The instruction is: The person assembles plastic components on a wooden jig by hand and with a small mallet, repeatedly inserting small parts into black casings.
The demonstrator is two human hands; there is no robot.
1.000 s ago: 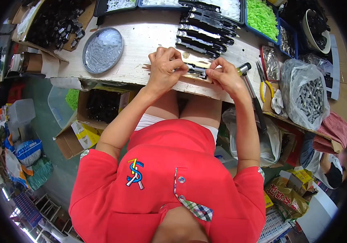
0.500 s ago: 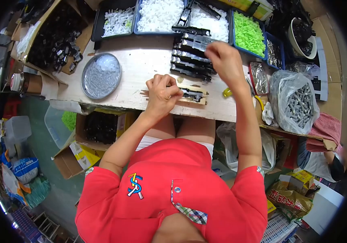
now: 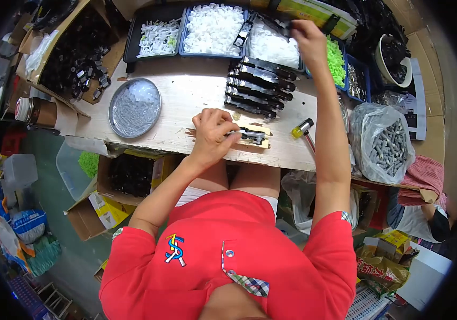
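Note:
My left hand (image 3: 213,133) is closed, its thumb and fingers pinching the near end of a black plastic part (image 3: 252,137) that lies in a pale wooden block (image 3: 263,143) at the table's front. My right hand (image 3: 311,48) reaches over the back trays with bent fingers. Its fingertips meet the end of a long black strip-like part (image 3: 275,24) lying across the white pieces; whether they grip it is hidden. Between my hands, several long black parts (image 3: 258,88) lie side by side in a stack.
Along the back stand trays of white pieces (image 3: 212,29) and green pieces (image 3: 335,61). A round metal dish (image 3: 112,114) sits left; a yellow-and-black-handled tool (image 3: 301,129) lies right. Beyond it rests a plastic bag of grey cylinders (image 3: 388,146). A box of black parts (image 3: 82,69) stands far left.
My right hand has moved from the stack's top up and away to the back trays. The upper black parts now lie uncovered. My left hand stays at the wooden block.

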